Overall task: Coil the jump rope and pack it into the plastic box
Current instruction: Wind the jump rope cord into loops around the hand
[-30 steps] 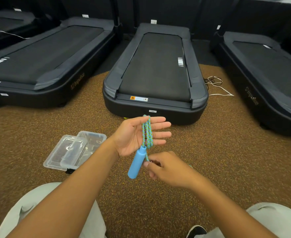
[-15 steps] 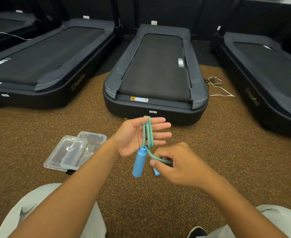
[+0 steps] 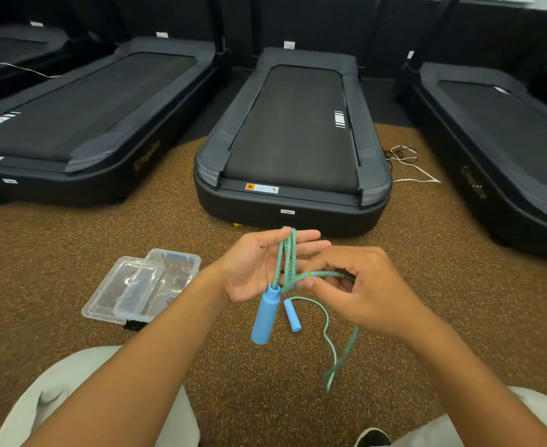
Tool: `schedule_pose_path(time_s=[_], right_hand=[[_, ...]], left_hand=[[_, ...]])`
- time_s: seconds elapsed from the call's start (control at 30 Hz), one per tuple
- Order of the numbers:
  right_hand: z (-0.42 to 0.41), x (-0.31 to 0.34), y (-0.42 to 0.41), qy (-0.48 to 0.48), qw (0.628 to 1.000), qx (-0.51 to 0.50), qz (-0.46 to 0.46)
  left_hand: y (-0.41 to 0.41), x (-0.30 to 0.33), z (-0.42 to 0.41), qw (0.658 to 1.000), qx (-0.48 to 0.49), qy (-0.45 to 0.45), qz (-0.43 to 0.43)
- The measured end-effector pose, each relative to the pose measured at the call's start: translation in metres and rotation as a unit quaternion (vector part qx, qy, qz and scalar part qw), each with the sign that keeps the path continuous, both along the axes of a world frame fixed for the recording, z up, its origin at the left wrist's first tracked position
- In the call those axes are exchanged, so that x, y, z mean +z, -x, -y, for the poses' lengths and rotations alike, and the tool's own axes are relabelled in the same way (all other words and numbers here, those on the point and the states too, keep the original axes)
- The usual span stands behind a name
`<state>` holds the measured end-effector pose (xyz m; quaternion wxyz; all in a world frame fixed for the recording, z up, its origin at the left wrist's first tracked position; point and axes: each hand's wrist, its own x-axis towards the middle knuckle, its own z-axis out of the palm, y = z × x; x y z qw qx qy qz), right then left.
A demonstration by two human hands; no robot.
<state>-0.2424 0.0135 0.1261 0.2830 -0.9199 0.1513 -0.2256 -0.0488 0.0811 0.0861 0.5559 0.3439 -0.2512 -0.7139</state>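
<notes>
Rope (image 3: 286,262): coiling part done. Slack run trails below right hand (image 3: 365,285). Second handle (image 3: 292,315) on floor, not yet wound in. Right hand pinches strand between thumb and curled fingers. Left hand (image 3: 249,269) flat, fingers straight, few loops round palm. First handle (image 3: 265,317) hangs under it. Box (image 3: 175,253) on floor at left, no rope inside. Remaining, by judgement: finish winding, pack.

Teal braided jump rope (image 3: 286,256) hangs in upright loops, its blue handles (image 3: 265,314) dangling below, and the clear plastic box (image 3: 168,269) sits open on the carpet (image 3: 72,246).
</notes>
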Motion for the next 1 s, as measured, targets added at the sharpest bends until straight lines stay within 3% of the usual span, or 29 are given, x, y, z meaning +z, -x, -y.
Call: schedule_pose_path(time_s=[0.37, 0.7, 1.0], right_hand=[[-0.002, 0.001, 0.004, -0.038, 0.988, 0.103, -0.111], [0.012, 0.007, 0.005, -0.024, 0.999, -0.029, -0.011], [0.023, 0.002, 0.005, -0.043, 0.998, -0.042, 0.002]], left_hand=[[-0.012, 0.006, 0.000, 0.997, 0.048, 0.042, -0.054], [0.000, -0.002, -0.001, 0.999, -0.051, 0.009, 0.006], [0.021, -0.001, -0.005, 0.984, -0.179, 0.003, 0.007]])
